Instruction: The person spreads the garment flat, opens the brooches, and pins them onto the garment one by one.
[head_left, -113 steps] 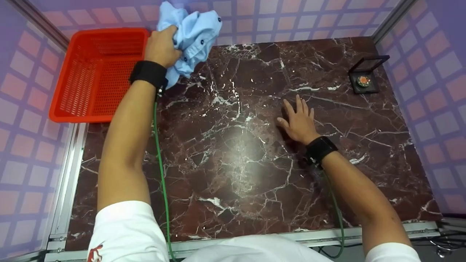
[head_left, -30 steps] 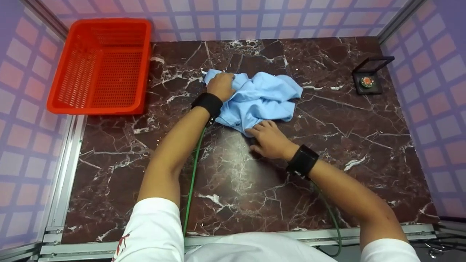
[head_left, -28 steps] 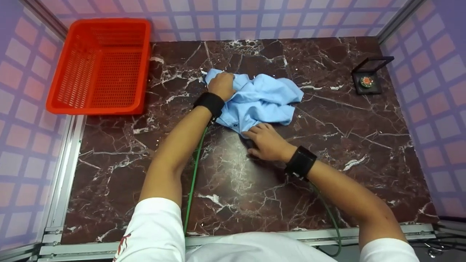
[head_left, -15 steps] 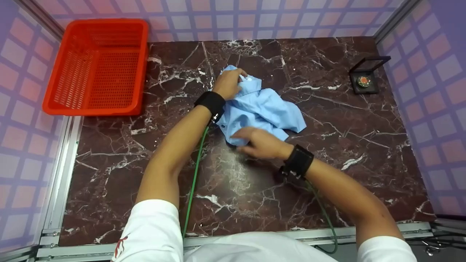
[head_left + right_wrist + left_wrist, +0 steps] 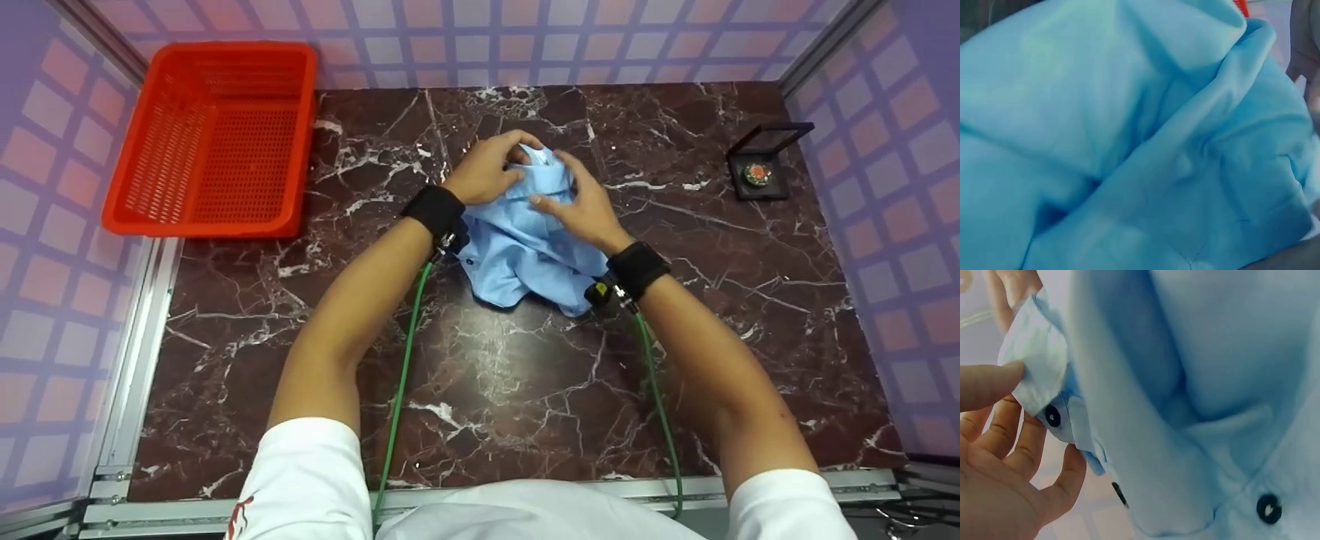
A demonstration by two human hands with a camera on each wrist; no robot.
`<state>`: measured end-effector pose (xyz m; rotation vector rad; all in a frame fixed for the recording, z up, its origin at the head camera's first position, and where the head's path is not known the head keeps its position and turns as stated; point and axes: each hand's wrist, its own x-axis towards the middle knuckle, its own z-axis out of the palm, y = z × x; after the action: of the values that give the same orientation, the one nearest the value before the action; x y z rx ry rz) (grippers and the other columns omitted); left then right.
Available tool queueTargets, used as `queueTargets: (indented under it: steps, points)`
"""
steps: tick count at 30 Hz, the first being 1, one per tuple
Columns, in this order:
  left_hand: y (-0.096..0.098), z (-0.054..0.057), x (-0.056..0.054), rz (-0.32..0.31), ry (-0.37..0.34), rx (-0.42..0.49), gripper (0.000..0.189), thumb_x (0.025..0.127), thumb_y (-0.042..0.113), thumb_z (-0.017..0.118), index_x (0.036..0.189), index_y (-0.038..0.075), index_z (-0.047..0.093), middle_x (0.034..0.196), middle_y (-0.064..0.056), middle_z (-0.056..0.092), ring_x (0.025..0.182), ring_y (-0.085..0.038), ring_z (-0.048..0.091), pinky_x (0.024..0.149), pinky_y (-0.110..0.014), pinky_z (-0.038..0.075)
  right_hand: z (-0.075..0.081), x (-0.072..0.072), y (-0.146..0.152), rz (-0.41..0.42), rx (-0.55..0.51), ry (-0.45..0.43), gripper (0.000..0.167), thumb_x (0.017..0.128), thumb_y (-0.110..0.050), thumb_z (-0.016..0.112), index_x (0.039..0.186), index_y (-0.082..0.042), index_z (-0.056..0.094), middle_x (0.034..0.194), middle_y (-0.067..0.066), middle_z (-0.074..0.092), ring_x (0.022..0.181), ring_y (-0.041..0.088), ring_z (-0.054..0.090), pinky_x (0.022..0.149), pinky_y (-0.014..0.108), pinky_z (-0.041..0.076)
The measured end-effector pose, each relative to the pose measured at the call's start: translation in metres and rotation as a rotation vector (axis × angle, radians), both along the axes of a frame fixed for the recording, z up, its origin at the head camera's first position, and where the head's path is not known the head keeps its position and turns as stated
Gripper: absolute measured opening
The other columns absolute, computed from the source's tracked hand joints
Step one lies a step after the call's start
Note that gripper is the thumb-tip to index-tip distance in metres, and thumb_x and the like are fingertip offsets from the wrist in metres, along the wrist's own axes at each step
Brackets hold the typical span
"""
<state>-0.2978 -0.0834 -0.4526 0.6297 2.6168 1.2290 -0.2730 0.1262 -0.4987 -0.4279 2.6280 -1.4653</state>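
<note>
Left hand (image 5: 485,171) pinches blue shirt's (image 5: 517,251) collar (image 5: 546,180), thumb over part-curled fingers, likely keeping far end raised. Right hand (image 5: 590,208) on collar's right, thumb and fingers apart; can't tell if gripping. Shirt bunched mid-table (image 5: 210,367), right of red basket (image 5: 202,228).

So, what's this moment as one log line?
left hand: holds blue shirt; right hand: at shirt, grip unclear; red basket: left; black case: open

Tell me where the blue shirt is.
In the head view, the blue shirt is central on the table, right of the red basket and left of the black case.
</note>
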Motion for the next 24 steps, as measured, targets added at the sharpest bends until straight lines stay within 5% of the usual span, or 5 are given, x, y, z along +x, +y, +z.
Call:
queueTargets:
  steps: [5,10,13,18,24]
  points:
    - [0.0,0.004,-0.003,-0.092,-0.005,0.06,0.036,0.098,0.007,0.064,0.134,0.008,0.059,0.109,-0.006,0.068,0.104,-0.016,0.063,0.093,-0.029,0.048,-0.002,0.002,0.0,0.061,-0.112,0.02,0.057,0.086,-0.02,0.081,0.135,-0.008,0.056,0.131,0.009,0.06,0.11,0.019,0.057,0.091,0.033,0.045]
    - [-0.02,-0.005,-0.017,0.1,0.016,0.057,0.045,0.095,0.001,0.058,0.139,0.008,0.057,0.129,-0.009,0.061,0.117,-0.02,0.057,0.098,-0.026,0.044,-0.002,0.003,0.001,0.119,-0.237,0.071,0.048,0.082,0.005,0.078,0.125,-0.001,0.059,0.125,0.011,0.061,0.112,0.017,0.057,0.093,0.028,0.045]
    - [-0.035,-0.015,-0.023,0.19,-0.06,-0.016,0.074,0.089,-0.001,0.057,0.157,0.015,0.033,0.155,-0.011,0.038,0.137,-0.021,0.04,0.11,-0.027,0.035,0.0,0.004,0.004,0.173,-0.289,0.062,0.053,0.081,0.013,0.074,0.13,0.002,0.057,0.131,0.015,0.059,0.118,0.022,0.057,0.097,0.031,0.046]
    - [-0.054,-0.036,-0.023,0.105,-0.279,-0.031,0.105,0.085,-0.002,0.062,0.162,0.02,-0.006,0.167,-0.011,0.016,0.133,-0.032,0.042,0.1,-0.03,0.044,0.018,0.013,0.007,0.263,-0.368,0.039,0.061,0.082,0.021,0.064,0.14,0.007,0.051,0.144,0.018,0.051,0.128,0.027,0.052,0.107,0.036,0.042]
    - [-0.056,-0.048,-0.019,0.014,-0.385,0.173,0.11,0.083,-0.003,0.074,0.163,0.018,0.002,0.16,-0.016,0.033,0.143,-0.024,0.038,0.099,-0.034,0.049,0.034,0.02,0.013,0.34,-0.432,-0.004,0.064,0.082,0.024,0.058,0.143,0.005,0.048,0.148,0.019,0.048,0.131,0.027,0.05,0.111,0.037,0.039]
